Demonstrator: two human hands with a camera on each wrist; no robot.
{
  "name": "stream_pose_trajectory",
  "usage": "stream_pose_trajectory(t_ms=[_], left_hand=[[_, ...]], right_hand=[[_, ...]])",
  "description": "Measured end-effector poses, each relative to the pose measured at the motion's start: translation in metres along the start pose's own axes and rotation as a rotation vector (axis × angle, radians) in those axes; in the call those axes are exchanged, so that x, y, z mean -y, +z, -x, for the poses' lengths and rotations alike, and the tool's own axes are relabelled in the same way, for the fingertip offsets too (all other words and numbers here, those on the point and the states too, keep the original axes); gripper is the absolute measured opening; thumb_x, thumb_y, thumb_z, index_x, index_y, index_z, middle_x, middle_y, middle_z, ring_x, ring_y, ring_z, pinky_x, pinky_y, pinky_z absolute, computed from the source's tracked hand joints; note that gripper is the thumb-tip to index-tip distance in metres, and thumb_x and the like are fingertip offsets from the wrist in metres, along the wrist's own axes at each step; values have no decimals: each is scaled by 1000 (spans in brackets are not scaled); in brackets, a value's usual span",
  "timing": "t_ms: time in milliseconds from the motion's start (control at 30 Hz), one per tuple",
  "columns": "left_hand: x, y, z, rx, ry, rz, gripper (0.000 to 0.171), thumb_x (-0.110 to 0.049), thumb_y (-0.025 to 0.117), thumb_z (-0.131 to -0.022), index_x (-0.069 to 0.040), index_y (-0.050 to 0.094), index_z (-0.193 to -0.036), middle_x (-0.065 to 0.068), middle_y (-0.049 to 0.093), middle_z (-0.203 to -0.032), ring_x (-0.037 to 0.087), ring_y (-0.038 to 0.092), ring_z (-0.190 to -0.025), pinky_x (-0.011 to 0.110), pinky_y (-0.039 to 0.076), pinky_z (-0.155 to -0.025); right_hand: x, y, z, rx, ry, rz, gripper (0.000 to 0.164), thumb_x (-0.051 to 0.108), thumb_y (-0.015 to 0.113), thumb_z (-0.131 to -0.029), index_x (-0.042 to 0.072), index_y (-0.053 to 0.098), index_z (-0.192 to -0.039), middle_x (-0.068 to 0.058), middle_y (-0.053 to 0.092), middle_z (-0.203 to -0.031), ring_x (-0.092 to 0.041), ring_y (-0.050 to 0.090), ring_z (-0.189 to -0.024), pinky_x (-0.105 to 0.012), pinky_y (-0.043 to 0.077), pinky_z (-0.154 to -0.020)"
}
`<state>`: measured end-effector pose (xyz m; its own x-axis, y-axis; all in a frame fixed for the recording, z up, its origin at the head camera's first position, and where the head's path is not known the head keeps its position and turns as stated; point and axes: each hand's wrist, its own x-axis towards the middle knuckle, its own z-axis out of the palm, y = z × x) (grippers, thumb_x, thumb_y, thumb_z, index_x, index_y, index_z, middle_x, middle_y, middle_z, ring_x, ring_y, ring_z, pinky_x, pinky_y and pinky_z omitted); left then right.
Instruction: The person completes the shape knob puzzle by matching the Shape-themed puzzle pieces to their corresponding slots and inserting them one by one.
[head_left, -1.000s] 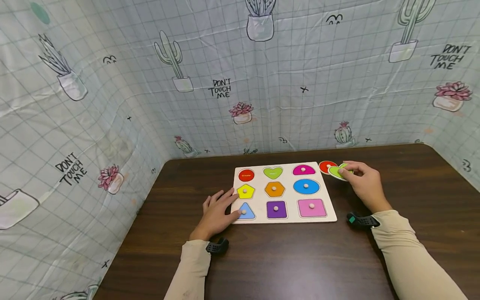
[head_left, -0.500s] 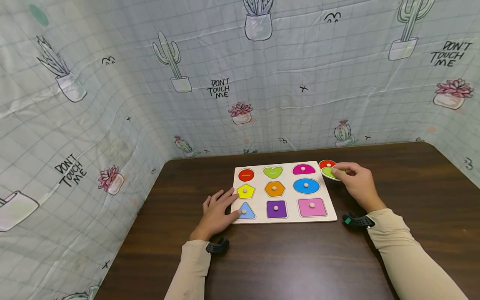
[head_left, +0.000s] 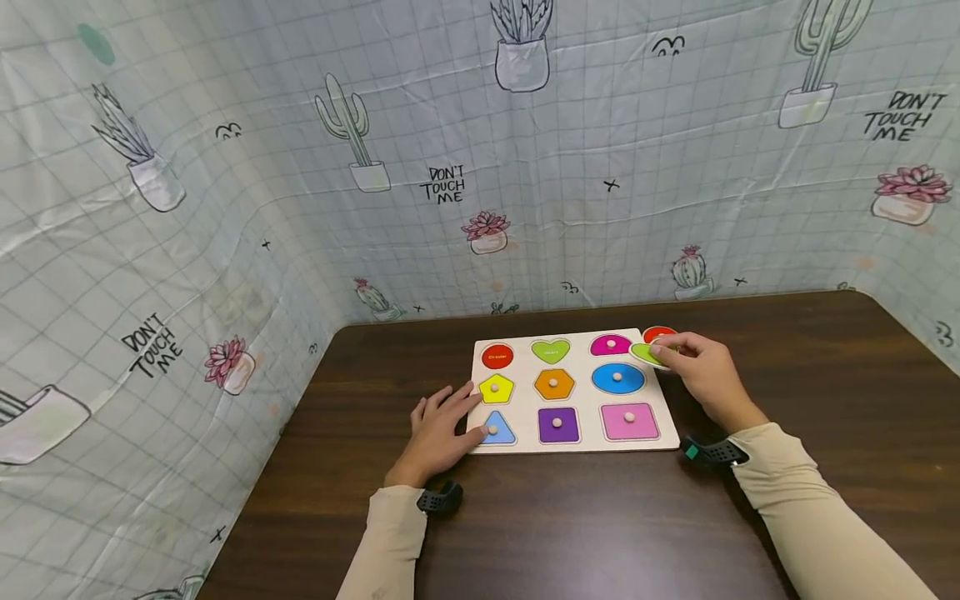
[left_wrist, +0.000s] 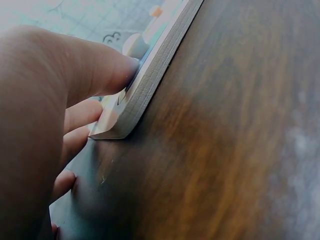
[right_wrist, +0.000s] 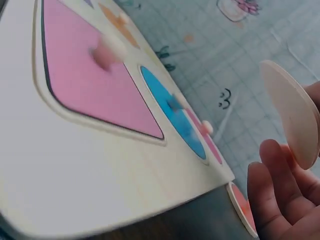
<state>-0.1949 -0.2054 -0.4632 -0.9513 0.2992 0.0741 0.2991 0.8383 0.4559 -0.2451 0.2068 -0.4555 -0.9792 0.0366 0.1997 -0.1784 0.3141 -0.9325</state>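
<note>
My right hand [head_left: 708, 375] pinches a green heart-shaped puzzle piece [head_left: 643, 355], held just above the upper right edge of the white peg puzzle board [head_left: 590, 425]. In the right wrist view, the pale underside of the heart piece [right_wrist: 290, 107] faces the camera and is tilted. Resting on the board's left edge, my left hand [head_left: 442, 433] has its fingers spread; the thumb [left_wrist: 107, 70] lies by the blue triangle's knob. A red round piece [head_left: 654, 334] lies on the table beyond the board's top right corner, partly hidden by the right hand.
Knobbed shapes fill most of the board, among them a blue oval [head_left: 618, 378] and a pink rectangle [head_left: 630, 422]. The red circle spot [head_left: 497, 357] and green heart spot [head_left: 551, 351] show print without knobs. A patterned cloth [head_left: 570, 208] hangs behind the dark wooden table [head_left: 570, 517].
The right hand has moved left with the green heart piece, from over the red round piece to over the board's upper right edge. The left hand stays in place on the board.
</note>
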Motion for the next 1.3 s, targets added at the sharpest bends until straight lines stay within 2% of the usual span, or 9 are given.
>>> stream_pose_trajectory(t_ms=[300,467,667,833,1133,1300], left_hand=[[-2,-1,-4,3,10,1,60,-45,59,-92,-22,53,-148,-5,35,-160,31,22,-148,63,5,-115],[-4,1,-3,24,14,2,61,-45,59,-92,-21,53,-148,-3,35,-160,32,23,-147,64,5,-114],[-4,1,-5,13,5,-4,61,-44,59,-91,-21,54,-147,-3,36,-160,32,22,-147,63,5,-115],[-3,0,-5,16,-4,-10,61,-45,59,-91,-22,53,-148,-4,35,-160,31,22,-148,63,4,-115],[0,1,-4,7,-11,-11,61,-45,59,-91,-22,53,-148,-3,36,-160,31,23,-147,63,5,-115],[1,1,-2,5,-12,-8,61,-45,59,-91,-22,54,-147,-3,36,-160,32,23,-147,63,5,-115]], right_hand=[[1,5,-7,13,-20,-71,43,27,69,-96,-13,65,-113,3,63,-101,-6,61,-86,-23,57,-74],[-2,11,-9,-27,-5,-105,42,24,69,-96,-14,64,-113,7,62,-102,-5,62,-86,-23,57,-72],[1,19,-15,-55,27,-89,44,33,66,-98,-8,65,-116,-2,61,-106,-9,62,-87,-20,56,-74],[5,25,-20,-45,36,-101,46,33,66,-98,-9,65,-118,-5,61,-108,-9,60,-89,-19,56,-74],[16,35,-27,29,54,-77,46,37,64,-98,-5,65,-119,-15,59,-114,-17,60,-93,-19,55,-77],[19,38,-31,52,70,-75,46,35,63,-99,-6,63,-120,-20,59,-118,-19,62,-95,-19,55,-77]])
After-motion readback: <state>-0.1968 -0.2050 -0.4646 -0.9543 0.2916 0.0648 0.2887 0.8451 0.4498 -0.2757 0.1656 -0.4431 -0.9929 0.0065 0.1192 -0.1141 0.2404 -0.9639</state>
